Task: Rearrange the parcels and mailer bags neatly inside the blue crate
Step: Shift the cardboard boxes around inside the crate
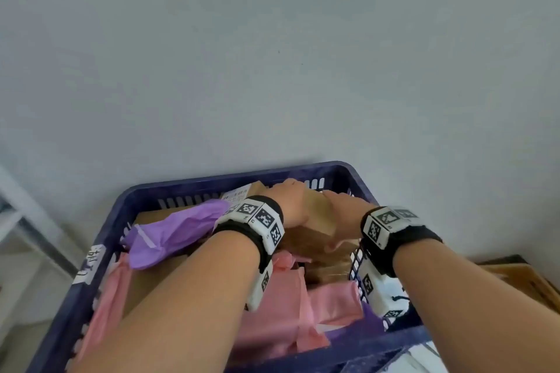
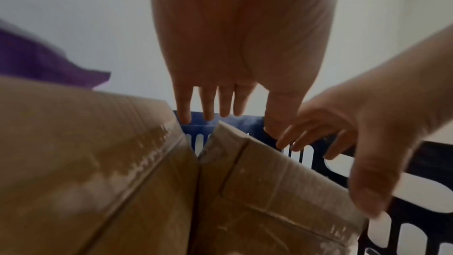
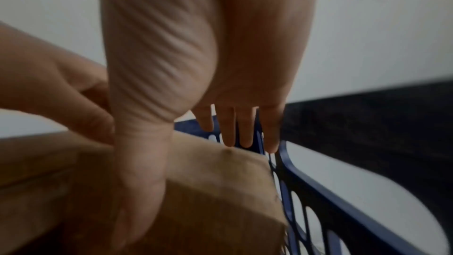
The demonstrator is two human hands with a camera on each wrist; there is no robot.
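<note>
The blue crate [image 1: 212,182] holds cardboard boxes, a purple mailer bag [image 1: 175,230] and pink mailer bags [image 1: 272,312]. Both hands are at its far right corner. My right hand [image 1: 342,209] straddles a brown cardboard box [image 1: 318,212]. In the right wrist view its thumb lies on the near face of the box [image 3: 220,191] and its straight fingers [image 3: 245,133] reach down between box and crate wall [image 3: 306,181]. My left hand [image 2: 235,108] hovers with straight fingers over the gap between that box [image 2: 269,191] and a taped box [image 2: 85,162].
A pale wall stands right behind the crate. A flat brown cardboard piece [image 1: 521,278] lies outside the crate on the right. A white frame [image 1: 18,215] is at the left edge. A white label [image 1: 91,263] hangs on the crate's left rim.
</note>
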